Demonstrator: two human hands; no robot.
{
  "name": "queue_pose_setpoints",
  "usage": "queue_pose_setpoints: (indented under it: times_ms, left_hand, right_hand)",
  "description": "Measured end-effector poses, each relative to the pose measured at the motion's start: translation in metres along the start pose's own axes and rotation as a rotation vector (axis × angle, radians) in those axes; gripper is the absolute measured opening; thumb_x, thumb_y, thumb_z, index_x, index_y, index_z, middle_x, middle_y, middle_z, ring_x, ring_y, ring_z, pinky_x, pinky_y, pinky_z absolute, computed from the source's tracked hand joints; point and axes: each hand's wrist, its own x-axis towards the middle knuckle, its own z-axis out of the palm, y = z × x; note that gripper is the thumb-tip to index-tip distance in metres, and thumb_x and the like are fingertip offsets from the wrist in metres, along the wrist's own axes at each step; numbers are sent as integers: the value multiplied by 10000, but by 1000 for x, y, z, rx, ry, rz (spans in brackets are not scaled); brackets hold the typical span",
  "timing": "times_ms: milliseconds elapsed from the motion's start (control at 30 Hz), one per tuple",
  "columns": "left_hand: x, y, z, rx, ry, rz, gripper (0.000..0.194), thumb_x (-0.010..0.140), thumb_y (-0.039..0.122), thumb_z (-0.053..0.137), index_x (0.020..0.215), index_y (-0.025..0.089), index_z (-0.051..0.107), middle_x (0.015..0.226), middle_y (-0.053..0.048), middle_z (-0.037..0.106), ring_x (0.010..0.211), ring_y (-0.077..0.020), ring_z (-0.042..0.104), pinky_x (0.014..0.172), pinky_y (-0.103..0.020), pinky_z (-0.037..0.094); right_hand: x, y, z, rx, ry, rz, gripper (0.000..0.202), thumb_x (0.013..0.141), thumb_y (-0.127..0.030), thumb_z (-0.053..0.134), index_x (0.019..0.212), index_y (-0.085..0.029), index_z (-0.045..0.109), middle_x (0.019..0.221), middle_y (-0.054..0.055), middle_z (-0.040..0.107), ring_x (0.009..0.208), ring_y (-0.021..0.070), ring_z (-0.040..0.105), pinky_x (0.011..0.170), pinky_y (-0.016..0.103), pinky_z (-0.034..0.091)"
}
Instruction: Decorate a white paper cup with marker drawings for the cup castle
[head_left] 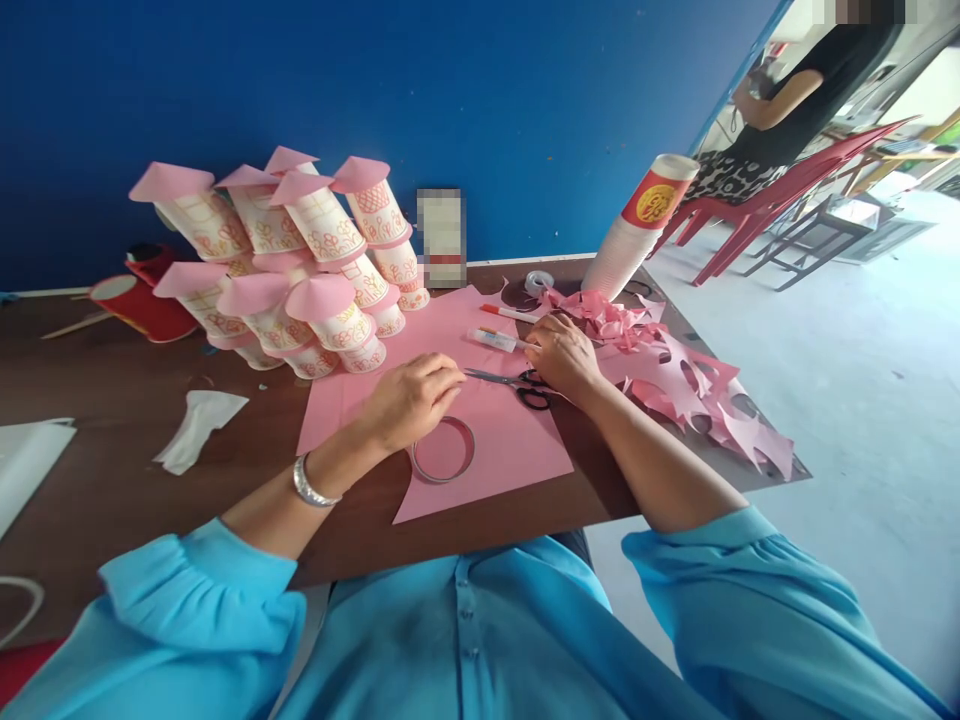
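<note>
My left hand (418, 400) is closed with its fingertips pinched together, just left of the scissors' blades. Anything between those fingers is too small to make out. My right hand (566, 355) is bent over the paper, its fingertips closed at the narrow end of a clear tube with a printed label (493, 340). Black-handled scissors (514, 382) lie partly open between the hands, handles beside my right hand. Under everything is a sheet of pink paper (517, 440) with cut edges. A ring like a tape roll (444, 478) lies on it below my left hand.
Decorated paper cups with pink cone roofs (330, 230) stand stacked at the left. A tall, leaning stack of paper cups (637, 230) is at the right, by pink scraps (697, 385). A red-capped marker (510, 313) and clear tape (537, 283) lie behind. A person (817, 90) sits beyond.
</note>
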Motion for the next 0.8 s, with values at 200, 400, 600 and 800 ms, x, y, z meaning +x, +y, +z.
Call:
queue_pose_setpoints:
  times_ms: [200, 400, 600, 800]
  left_hand:
    - [-15, -20, 5, -271, 202, -292, 309, 1037, 351, 740, 1295, 185, 704, 1162, -87, 779, 761, -114, 738, 664, -229, 615]
    - [-18, -15, 5, -533, 116, -477, 366, 1028, 541, 722, 1113, 193, 796, 1002, -77, 830, 782, -168, 813, 686, -262, 669]
    - [-17, -11, 3, -520, 32, -443, 331, 1045, 504, 702, 1043, 206, 845, 953, -68, 861, 799, -175, 809, 696, -260, 652]
    - [-15, -10, 4, -395, 49, -341, 256, 1063, 399, 707, 1073, 198, 866, 882, -56, 854, 694, -143, 754, 661, -240, 597]
  right_hand:
    - [-5, -11, -14, 390, 173, -64, 171, 1048, -314, 632, 1138, -241, 758, 1076, 81, 816, 909, 245, 720, 854, 371, 596]
    - [-22, -51, -23, 792, -71, -246, 266, 1041, -486, 720, 998, -240, 813, 967, 66, 827, 780, 181, 714, 742, 301, 565]
    - [-24, -55, -28, 1128, -179, 27, 396, 923, -609, 836, 954, -218, 787, 684, -15, 692, 575, 133, 588, 569, 271, 471]
    - [-21, -56, -16, 1443, -159, 173, 506, 773, -665, 957, 921, -214, 780, 637, -44, 635, 536, 118, 567, 549, 280, 482]
